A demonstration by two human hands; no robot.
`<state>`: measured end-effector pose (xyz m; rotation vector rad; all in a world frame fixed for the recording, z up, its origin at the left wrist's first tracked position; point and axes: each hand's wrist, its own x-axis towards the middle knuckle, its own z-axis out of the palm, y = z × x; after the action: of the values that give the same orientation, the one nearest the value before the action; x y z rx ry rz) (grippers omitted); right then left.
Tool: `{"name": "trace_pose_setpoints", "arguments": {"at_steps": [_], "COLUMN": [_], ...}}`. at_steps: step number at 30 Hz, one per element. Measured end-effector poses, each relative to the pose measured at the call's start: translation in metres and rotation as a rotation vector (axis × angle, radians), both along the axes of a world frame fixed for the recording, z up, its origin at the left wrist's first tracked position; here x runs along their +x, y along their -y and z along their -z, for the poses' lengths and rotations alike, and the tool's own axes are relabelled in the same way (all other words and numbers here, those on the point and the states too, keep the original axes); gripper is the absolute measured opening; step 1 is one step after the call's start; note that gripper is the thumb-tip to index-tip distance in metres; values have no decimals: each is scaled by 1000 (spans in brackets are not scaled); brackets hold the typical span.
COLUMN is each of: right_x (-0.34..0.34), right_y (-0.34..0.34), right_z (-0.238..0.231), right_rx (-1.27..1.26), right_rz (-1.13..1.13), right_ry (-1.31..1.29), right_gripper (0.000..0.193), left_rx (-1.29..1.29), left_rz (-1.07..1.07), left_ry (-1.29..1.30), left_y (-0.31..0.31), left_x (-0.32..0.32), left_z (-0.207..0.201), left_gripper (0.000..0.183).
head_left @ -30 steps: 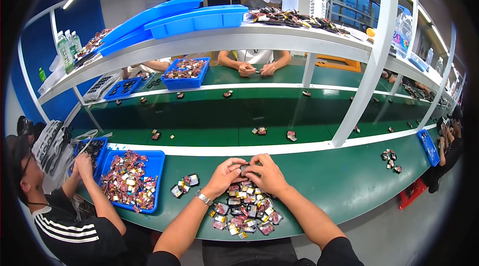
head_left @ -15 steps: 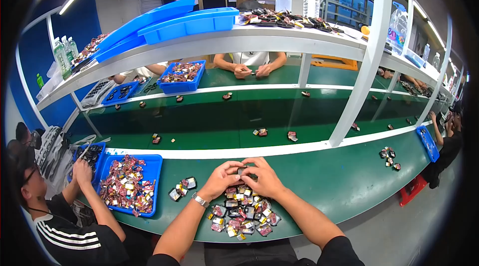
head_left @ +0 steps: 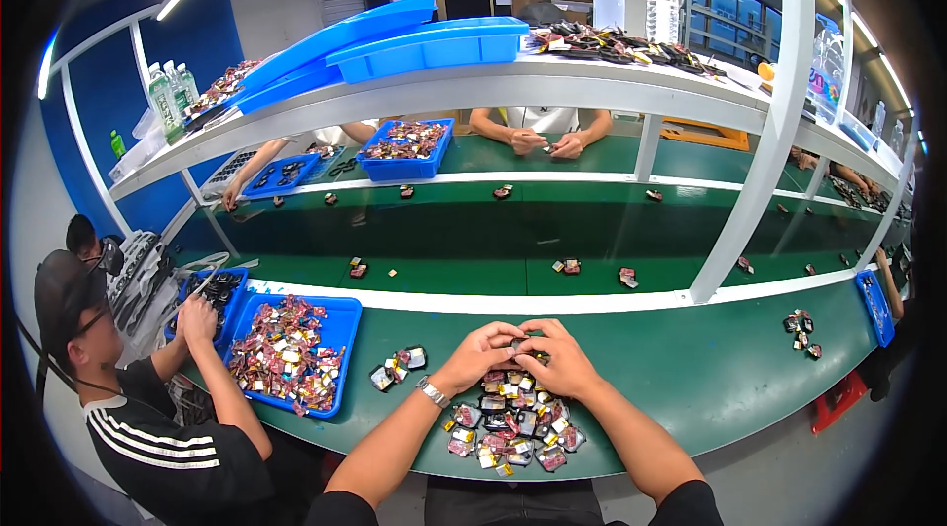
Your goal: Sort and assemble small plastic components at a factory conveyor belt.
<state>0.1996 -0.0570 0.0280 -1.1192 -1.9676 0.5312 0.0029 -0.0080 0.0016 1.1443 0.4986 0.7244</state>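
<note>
My left hand (head_left: 480,353), with a metal-banded watch on its wrist, and my right hand (head_left: 555,356) meet above the near edge of the green bench. Their fingers close together on a small dark electronic part (head_left: 519,347), mostly hidden by the fingertips. Just below them lies a loose pile of small electronic modules (head_left: 513,422) with black casings, pinkish-red wrapping, silver faces and yellow tabs. To the left of my left forearm sits a smaller cluster of similar modules (head_left: 398,366).
A blue tray (head_left: 351,314) heaped with reddish parts stands at left, beside a co-worker (head_left: 163,427). Beyond the white rail (head_left: 473,299), scattered modules lie on the green conveyor (head_left: 473,275). A white post (head_left: 745,171) and overhead shelf (head_left: 444,87) frame the far side. More modules (head_left: 802,332) lie at right.
The whole view has shifted, so things stand further right in the picture. My hands stay together above the pile, their fingers slightly rearranged round the small part. A co-worker's hand reaches onto the far bench.
</note>
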Motion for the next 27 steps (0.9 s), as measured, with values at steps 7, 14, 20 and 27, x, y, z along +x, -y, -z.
{"name": "trace_pose_setpoints", "arguments": {"at_steps": [7,14,20,27], "right_x": [-6,-14,-10,-11], "right_y": [1,-3,-1,0], "right_z": [7,12,10,11], "right_rx": [218,193,196,197], "right_rz": [170,120,83,123], "right_ry": [2,-74,-105,-88], "right_gripper": [11,11,11,12], "left_rx": [-16,-46,-51,-42], "left_rz": [-18,-77,-35,-38], "left_ry": [80,94,145,99], "left_y": [-4,-4,-4,-2], "left_x": [6,1,2,0], "left_z": [3,0,2,3], "left_gripper": [29,25,26,27]}}
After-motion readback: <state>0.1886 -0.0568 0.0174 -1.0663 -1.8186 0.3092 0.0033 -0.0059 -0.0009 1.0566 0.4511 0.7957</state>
